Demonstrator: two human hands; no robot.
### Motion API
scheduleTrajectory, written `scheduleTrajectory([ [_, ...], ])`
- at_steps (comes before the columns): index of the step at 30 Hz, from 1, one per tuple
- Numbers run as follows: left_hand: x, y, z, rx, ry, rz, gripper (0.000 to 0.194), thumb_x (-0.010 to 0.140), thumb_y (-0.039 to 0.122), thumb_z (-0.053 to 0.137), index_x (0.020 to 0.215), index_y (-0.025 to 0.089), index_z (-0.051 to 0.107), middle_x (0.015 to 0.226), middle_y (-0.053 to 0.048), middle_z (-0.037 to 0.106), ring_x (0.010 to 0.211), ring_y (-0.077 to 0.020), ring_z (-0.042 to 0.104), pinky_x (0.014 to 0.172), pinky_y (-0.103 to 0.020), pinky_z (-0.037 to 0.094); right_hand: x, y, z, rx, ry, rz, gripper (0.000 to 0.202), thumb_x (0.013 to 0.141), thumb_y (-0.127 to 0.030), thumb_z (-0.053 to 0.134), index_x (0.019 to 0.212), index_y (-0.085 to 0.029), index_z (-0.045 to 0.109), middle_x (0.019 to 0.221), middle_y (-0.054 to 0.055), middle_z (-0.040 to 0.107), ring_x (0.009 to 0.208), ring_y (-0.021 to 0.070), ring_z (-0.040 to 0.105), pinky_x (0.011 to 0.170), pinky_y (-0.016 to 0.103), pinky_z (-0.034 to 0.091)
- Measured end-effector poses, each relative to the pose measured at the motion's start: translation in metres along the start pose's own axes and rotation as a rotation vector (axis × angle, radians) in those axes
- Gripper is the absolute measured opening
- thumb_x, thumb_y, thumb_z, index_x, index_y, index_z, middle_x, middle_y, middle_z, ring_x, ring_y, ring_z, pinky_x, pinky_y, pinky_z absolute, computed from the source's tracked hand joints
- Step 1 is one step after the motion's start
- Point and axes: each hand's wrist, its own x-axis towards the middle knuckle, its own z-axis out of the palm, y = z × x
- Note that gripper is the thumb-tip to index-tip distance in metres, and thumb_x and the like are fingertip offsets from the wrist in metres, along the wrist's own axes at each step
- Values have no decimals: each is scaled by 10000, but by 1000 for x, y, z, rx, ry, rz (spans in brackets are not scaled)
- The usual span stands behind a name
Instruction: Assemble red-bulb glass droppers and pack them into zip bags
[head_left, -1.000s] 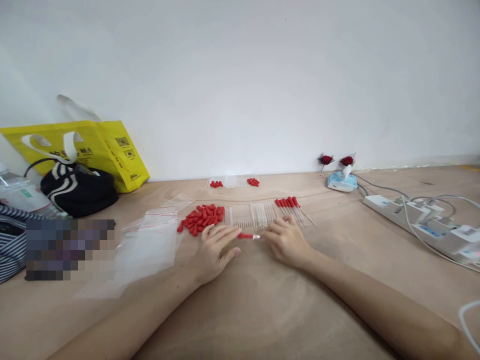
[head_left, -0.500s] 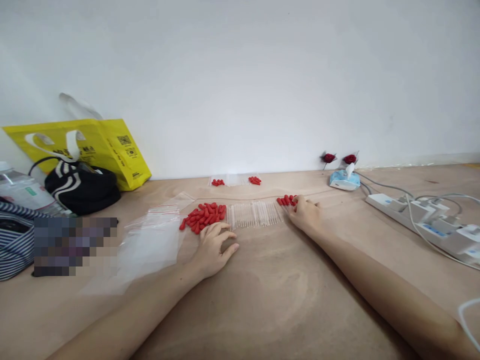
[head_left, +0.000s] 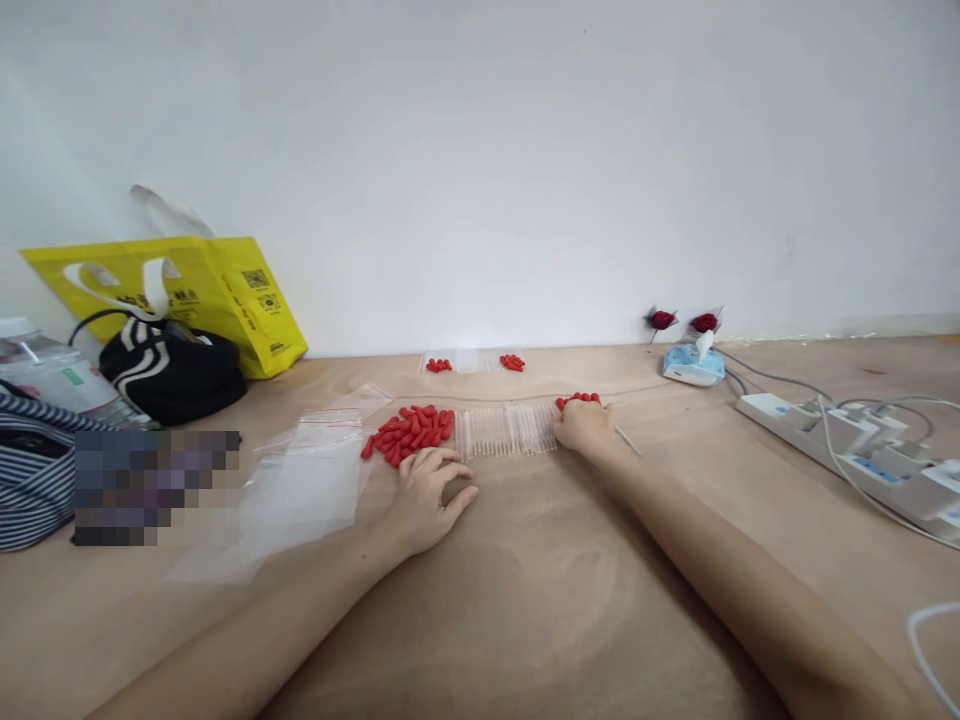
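My left hand [head_left: 433,497] rests on the wooden table with its fingers spread and curved. Just beyond its fingertips lies a heap of red rubber dropper bulbs [head_left: 409,432]. Thin glass dropper tubes [head_left: 506,430] lie side by side in a row between my hands. At the right end of that row, my right hand [head_left: 586,428] is closed, its fingertips turned away and partly hidden. From its right side a thin glass tube [head_left: 628,440] sticks out, seemingly in its grip. More red bulbs [head_left: 581,399] lie right behind that hand.
Clear zip bags [head_left: 311,480] are spread left of the heap. Near the wall [head_left: 480,180], two small groups of red bulbs [head_left: 512,362] lie on clear plastic. A yellow bag [head_left: 262,320] and black pouch [head_left: 187,380] stand left. Wipes [head_left: 694,367] and a power strip [head_left: 847,450] are right.
My right hand has shifted slightly left, from beside the right-hand bulbs to the end of the tube row. A thin tube now shows at its right side. My left hand stays put.
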Motion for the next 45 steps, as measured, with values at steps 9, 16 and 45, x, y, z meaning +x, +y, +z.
scheduleTrajectory([
  [9, 26, -23, -16, 316, 197, -273, 221, 765, 327, 542, 929, 200, 616, 989, -78, 568, 956, -274, 462, 795, -427, 311, 3, -1, 3, -22, -32, -4, 298, 772, -206, 405, 977, -159, 616, 1021, 144, 585, 989, 255, 501, 842, 407, 263],
  [16, 41, -41, -11, 325, 194, -246, 145, 781, 280, 521, 766, 211, 647, 989, -72, 575, 981, -281, 454, 792, -443, 304, -27, -2, -9, -11, 153, -228, 304, 847, -258, 332, 928, -96, 576, 972, 162, 593, 959, 266, 471, 797, 380, 260],
  [45, 0, 13, 5, -97, -16, 235, 187, 839, 222, 468, 912, 218, 640, 913, -25, 690, 980, -218, 576, 957, -515, 246, -87, 14, 17, 541, 227, -858, 135, 801, -220, 526, 785, -201, 659, 1002, 66, 601, 907, 178, 509, 791, 339, 401],
])
